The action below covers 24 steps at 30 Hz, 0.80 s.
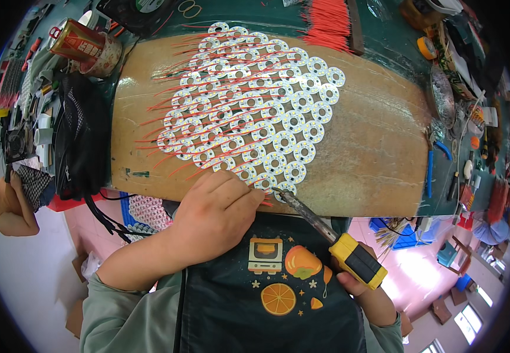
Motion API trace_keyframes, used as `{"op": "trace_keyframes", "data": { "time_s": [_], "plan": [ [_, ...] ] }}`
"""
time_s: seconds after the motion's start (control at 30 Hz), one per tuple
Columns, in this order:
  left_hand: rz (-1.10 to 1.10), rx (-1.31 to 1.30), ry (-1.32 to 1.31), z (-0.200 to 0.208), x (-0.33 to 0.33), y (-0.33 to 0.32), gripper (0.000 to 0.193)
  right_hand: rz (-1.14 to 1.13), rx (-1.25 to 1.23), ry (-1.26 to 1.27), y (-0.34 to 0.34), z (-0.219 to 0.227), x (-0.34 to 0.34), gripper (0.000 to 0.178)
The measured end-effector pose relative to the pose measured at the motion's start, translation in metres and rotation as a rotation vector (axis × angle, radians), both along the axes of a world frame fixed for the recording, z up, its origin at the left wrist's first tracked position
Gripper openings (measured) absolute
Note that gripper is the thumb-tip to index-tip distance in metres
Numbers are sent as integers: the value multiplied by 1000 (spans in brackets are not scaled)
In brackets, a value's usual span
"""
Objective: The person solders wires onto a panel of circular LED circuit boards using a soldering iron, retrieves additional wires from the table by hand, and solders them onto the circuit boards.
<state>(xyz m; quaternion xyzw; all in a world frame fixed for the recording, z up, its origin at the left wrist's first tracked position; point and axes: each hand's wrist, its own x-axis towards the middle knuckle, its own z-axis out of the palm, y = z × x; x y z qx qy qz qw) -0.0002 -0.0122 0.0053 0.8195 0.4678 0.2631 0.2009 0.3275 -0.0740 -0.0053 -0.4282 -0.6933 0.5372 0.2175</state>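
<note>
Rows of white ring-shaped LED boards lie close together on a brown board, many with thin red wires running off to the left. At the near edge of these rows is my left hand, its fingers pinched together on a red wire whose end shows beside the fingertips. My right hand grips a soldering iron by its yellow and black handle. The iron's tip is at the nearest LED board, close to my left fingertips; whether it touches cannot be made out.
A bundle of red wires lies at the far edge. To the left stand a red and gold can and a black bag. Blue-handled pliers lie at right among cluttered tools. Another person sits at far left.
</note>
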Motion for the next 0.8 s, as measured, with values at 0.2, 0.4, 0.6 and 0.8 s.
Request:
{"op": "trace_keyframes", "data": {
  "time_s": [0.2,0.4,0.6,0.8],
  "plan": [
    [-18,-20,7,1,-1,1,33,3,32,-8,3,3,-4,43],
    [-22,-17,10,1,-1,1,33,-2,71,-10,3,2,-6,44],
    [-27,-20,20,0,-2,1,33,-11,40,-19,1,2,-4,43],
    [-25,-3,15,0,-1,1,33,-34,56,-1,-2,-1,-4,40]
  ]
}}
